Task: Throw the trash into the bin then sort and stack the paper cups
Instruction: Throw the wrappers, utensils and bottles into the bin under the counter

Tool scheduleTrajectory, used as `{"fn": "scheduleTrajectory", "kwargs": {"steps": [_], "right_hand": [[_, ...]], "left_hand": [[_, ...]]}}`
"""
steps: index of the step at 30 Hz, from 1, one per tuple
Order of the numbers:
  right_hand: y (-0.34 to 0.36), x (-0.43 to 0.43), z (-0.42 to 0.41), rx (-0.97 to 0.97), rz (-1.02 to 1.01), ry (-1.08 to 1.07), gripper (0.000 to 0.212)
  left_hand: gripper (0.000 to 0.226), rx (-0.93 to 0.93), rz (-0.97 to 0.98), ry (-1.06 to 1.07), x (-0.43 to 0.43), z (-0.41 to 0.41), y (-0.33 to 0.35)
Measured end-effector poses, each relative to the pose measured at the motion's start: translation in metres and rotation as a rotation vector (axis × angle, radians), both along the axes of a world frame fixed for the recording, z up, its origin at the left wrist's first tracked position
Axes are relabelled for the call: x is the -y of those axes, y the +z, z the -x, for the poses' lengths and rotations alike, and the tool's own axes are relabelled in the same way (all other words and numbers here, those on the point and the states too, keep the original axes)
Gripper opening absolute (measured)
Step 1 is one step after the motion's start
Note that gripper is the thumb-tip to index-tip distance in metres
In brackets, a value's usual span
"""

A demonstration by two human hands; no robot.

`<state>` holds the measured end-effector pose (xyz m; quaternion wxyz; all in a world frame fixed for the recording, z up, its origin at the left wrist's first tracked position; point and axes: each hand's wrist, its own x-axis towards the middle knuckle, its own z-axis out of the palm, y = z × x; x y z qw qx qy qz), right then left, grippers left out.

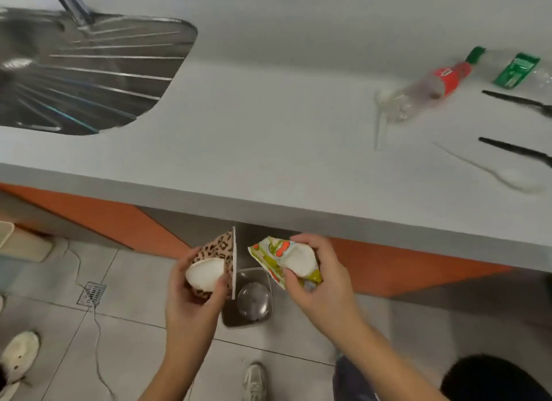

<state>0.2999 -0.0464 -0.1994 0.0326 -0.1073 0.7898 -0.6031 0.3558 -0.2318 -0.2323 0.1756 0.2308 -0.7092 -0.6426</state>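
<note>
Grey countertop: steel sink at its left, empty plastic bottle and loose cutlery at its right, not yet binned. Small bin: on the floor under the counter edge. Hazard: its mouth looks narrow, so anything tipped out off-centre would likely land on the tiles. Left hand: fingers curled round leopard-print paper cup. Right hand: pinching green fruit-print paper cup. Both cups are tipped sideways above the bin, bases toward the camera, mouths facing each other.
</note>
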Motion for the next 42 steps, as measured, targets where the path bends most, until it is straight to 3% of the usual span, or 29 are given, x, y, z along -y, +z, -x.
{"fn": "scheduleTrajectory", "kwargs": {"steps": [6, 12, 14, 17, 20, 24, 26, 29, 33, 36, 38, 42], "right_hand": [[-0.142, 0.064, -0.012, 0.319, -0.221, -0.116, 0.045], [-0.263, 0.102, -0.006, 0.519, -0.388, -0.225, 0.033], [-0.289, 0.109, -0.002, 0.543, -0.424, -0.215, 0.039], [-0.310, 0.118, 0.003, 0.617, -0.482, -0.083, 0.076], [-0.306, 0.122, 0.006, 0.640, -0.537, -0.012, 0.091], [-0.256, 0.111, 0.005, 0.505, -0.479, -0.075, 0.072], [-0.213, 0.097, 0.005, 0.337, -0.349, -0.140, 0.052], [-0.131, 0.064, 0.007, -0.001, -0.189, -0.236, 0.044], [-0.014, 0.006, 0.024, -0.359, -0.034, -0.383, 0.022], [0.046, -0.050, 0.053, -0.468, -0.113, -0.526, 0.019], [0.067, -0.095, 0.081, -0.498, -0.320, -0.640, 0.018], [0.071, -0.179, 0.144, -0.274, -0.771, -0.633, 0.022]], "left_hand": [[0.048, 0.498, 0.115, -0.164, 0.035, -0.006, -0.139], [0.062, 0.836, 0.151, -0.293, 0.056, 0.019, -0.258], [0.069, 0.875, 0.125, -0.351, 0.065, 0.025, -0.282], [0.070, 0.819, 0.185, -0.337, 0.078, 0.030, -0.296], [0.055, 0.716, 0.217, -0.272, 0.079, 0.034, -0.275], [0.026, 0.409, 0.251, -0.283, 0.060, 0.042, -0.202], [0.028, 0.190, 0.311, -0.339, 0.045, 0.047, -0.153], [0.009, -0.184, 0.419, -0.400, 0.019, 0.061, -0.073], [0.011, -0.552, 0.486, -0.410, -0.025, 0.096, 0.028], [0.009, -0.537, 0.436, -0.455, -0.067, 0.133, 0.086], [0.007, -0.445, 0.451, -0.454, -0.099, 0.162, 0.112], [0.007, -0.136, 0.598, -0.489, -0.160, 0.233, 0.124]]}}
